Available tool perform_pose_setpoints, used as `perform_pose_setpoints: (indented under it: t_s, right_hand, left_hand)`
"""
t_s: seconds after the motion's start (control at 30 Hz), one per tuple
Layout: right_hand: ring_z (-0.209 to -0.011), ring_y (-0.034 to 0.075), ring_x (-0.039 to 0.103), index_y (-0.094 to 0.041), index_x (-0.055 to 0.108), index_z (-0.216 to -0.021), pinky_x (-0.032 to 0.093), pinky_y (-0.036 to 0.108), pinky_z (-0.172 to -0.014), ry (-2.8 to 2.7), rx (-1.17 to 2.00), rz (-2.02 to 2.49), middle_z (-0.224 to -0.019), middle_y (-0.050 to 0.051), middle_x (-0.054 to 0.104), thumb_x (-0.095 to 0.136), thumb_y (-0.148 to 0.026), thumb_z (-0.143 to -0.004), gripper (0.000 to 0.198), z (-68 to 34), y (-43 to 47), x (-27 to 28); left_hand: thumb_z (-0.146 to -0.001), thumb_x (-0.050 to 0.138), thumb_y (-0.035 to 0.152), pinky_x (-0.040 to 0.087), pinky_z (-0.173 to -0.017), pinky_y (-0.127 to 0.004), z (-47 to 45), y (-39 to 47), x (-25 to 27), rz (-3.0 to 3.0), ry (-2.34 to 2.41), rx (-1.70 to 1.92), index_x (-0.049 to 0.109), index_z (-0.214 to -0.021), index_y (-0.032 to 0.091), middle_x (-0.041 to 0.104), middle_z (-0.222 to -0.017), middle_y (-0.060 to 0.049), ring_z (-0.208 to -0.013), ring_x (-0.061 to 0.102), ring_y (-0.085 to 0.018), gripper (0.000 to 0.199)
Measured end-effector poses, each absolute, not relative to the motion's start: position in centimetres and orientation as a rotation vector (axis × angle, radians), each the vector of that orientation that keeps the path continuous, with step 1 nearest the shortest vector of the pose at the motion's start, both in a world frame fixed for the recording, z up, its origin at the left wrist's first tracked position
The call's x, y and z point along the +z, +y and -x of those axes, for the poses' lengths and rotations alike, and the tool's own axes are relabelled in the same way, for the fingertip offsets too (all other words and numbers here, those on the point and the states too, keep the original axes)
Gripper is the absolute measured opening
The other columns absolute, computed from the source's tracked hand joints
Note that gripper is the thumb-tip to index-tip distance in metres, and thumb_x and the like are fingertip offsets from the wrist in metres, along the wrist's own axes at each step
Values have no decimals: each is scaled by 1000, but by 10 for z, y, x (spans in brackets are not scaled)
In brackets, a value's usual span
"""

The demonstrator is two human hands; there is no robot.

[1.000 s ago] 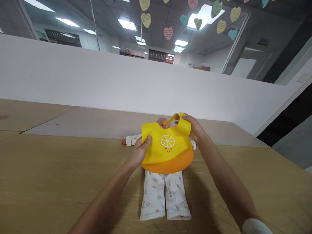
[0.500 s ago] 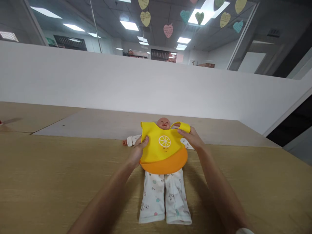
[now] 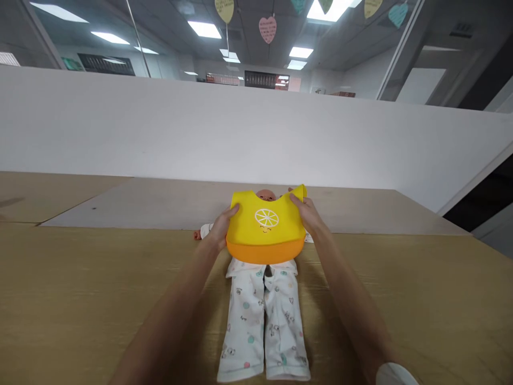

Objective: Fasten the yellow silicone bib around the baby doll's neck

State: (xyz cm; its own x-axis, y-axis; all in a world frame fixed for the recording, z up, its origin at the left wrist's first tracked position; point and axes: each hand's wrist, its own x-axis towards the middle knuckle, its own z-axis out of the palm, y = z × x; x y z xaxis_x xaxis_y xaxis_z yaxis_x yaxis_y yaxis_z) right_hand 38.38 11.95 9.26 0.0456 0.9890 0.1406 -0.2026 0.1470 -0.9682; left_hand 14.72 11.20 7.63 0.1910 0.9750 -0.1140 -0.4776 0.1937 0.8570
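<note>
Between my hands a yellow baby bib [image 3: 248,224] with an orange catch pocket and a white citrus-slice print is held up. My left hand [image 3: 223,225] pinches its left edge, thumb in front. At the upper right side, below the neck strap, my right hand [image 3: 306,213] grips it the same way. Behind the bib a baby doll [image 3: 265,194] lies on its back; the bib hides its chest and lower face. White patterned trousers [image 3: 247,321] cover the doll's legs, and one small doll hand shows at the left.
The doll lies on a wooden table [image 3: 120,289] with a greyish board [image 3: 160,206] along its far side. Behind stands a low white wall [image 3: 200,128] topped by glass, with heart-shaped notes [image 3: 267,29] on it. A dark opening is at the right.
Both hands have raised the bib and moved it farther over the doll's face. Its right strap now stands up, and the doll's shirt hem shows below the pocket. The view has shifted slightly.
</note>
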Motion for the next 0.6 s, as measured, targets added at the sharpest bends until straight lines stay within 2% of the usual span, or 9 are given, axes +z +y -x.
perform_pose_setpoints:
  t_s: [0.1, 0.3, 0.6]
  right_hand:
    - [-77, 20, 66, -20, 63, -90, 54, 32, -71, -1106, 1169, 994, -87, 4, 72, 71, -42, -70, 30, -379, 139, 83]
    - [-67, 19, 64, -21, 58, -83, 52, 32, -65, -1026, 1253, 1101, -75, 2, 69, 66, -26, -67, 18, -377, 164, 51]
    - [-57, 18, 62, -19, 57, -76, 49, 29, -55, -962, 1351, 1264, -65, 3, 67, 58, -16, -64, 13, -383, 180, 22]
  left_hand:
    - [-79, 67, 30, 58, -83, -38, -144, 135, 65, -821, 842, 1179, 62, -115, 15, 75, -99, -12, -86, 72, -26, 40]
    - [-72, 70, 20, 59, -74, -36, -139, 170, 34, -873, 936, 1073, 64, -106, 14, 75, -92, -12, -77, 72, -25, 35]
    - [-67, 67, 10, 56, -67, -33, -141, 188, 25, -901, 889, 962, 63, -102, 13, 73, -82, -8, -70, 69, -22, 36]
